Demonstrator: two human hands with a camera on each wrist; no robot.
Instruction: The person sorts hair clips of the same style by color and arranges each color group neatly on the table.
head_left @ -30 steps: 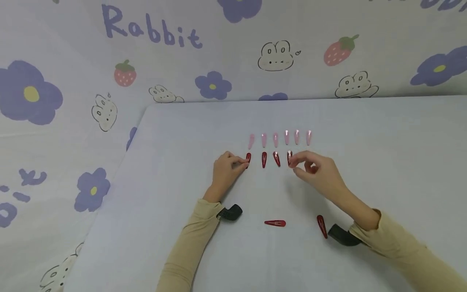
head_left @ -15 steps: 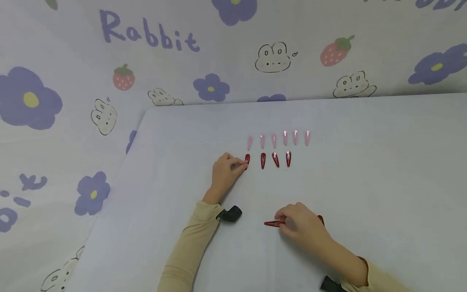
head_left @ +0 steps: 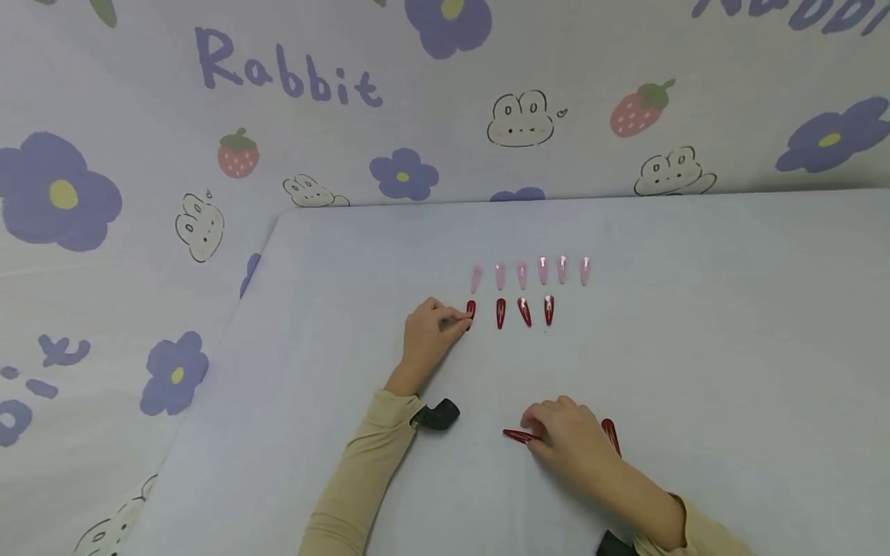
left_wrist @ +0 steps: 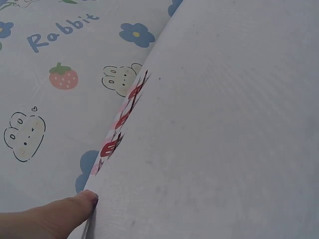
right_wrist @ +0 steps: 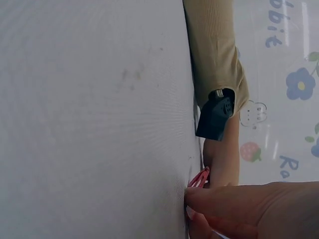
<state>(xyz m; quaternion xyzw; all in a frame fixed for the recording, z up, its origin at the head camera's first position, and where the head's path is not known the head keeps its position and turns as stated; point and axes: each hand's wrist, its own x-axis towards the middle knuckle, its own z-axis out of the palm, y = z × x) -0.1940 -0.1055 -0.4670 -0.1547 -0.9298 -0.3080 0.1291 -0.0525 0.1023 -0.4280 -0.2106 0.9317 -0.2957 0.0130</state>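
Note:
My left hand (head_left: 431, 333) pinches the lower end of a red snap hair clip (head_left: 471, 307), the leftmost in a row of red ones, with thumb and forefinger. In the left wrist view only part of that hand (left_wrist: 60, 214) shows. Nearer the front, my right hand (head_left: 573, 442) pinches the broad end of another red snap hair clip (head_left: 516, 435), whose narrow end points left. In the right wrist view this clip (right_wrist: 200, 177) sticks out past the fingertips, tilted from the table. One more red clip (head_left: 610, 434) lies partly behind my right hand.
Three more red clips, including one on the right (head_left: 549, 310), lie in the row beside my left hand. Behind them runs a row of several pink clips (head_left: 522, 275). A white table (head_left: 730, 332) meets a patterned cloth (head_left: 306, 139) at the back and left.
My right hand has moved from the right end of the red row toward the front and taken hold of a red clip, which has turned slightly. My left hand stays at its clip.

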